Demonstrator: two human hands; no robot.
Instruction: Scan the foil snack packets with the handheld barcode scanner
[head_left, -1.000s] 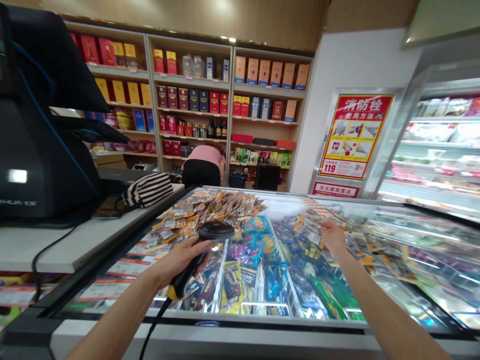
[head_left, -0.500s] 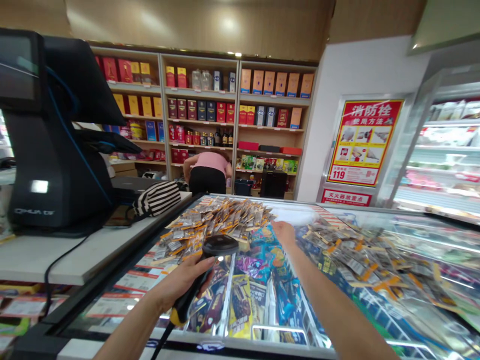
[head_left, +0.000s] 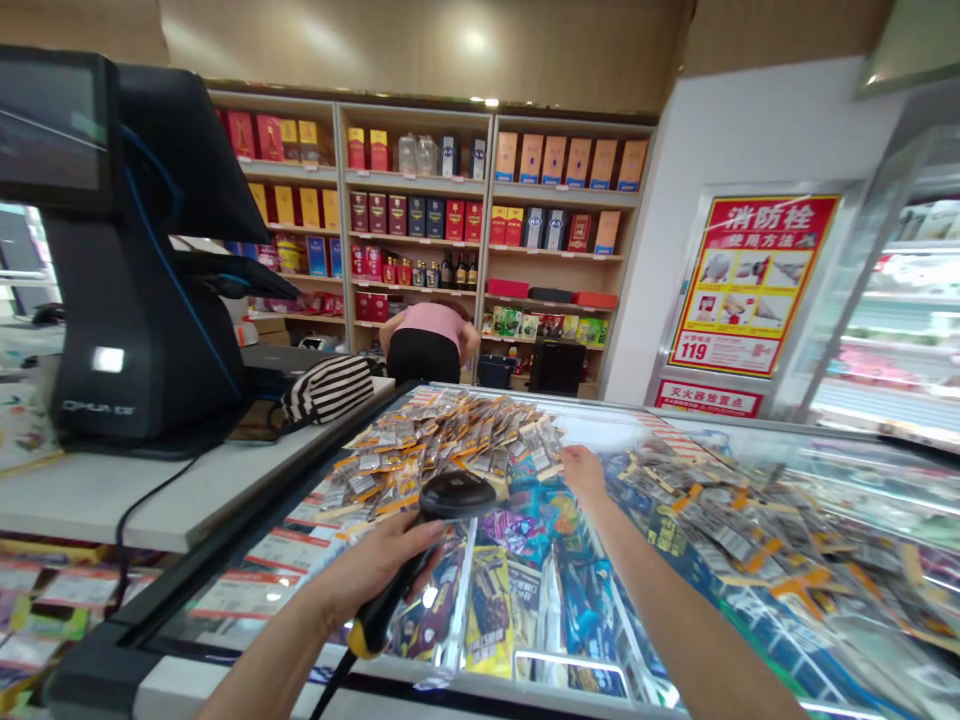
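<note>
My left hand (head_left: 386, 560) is wrapped round the handle of a black and yellow barcode scanner (head_left: 456, 494), whose head points away to the right over the glass. A cable runs down from its grip. My right hand (head_left: 585, 474) is closed in a pinch at the right edge of a heap of small clear snack packets (head_left: 420, 440). Between its fingertips is the edge of one packet (head_left: 541, 446), silvery with a printed label. A second heap of like packets (head_left: 750, 520) lies on the glass to the right of my right forearm.
Under the glass of the chest freezer (head_left: 442, 690) lie colourful wrapped goods. At left a black till (head_left: 150, 300) and a striped pouch (head_left: 328, 388) stand on a white counter (head_left: 225, 480). A person (head_left: 425, 340) bends over before the shelves (head_left: 487, 240) of boxes and bottles.
The view has shifted slightly left, so things sit farther right. A packet now shows at my right fingertips beside the left heap. My left hand keeps hold of the barcode scanner.
</note>
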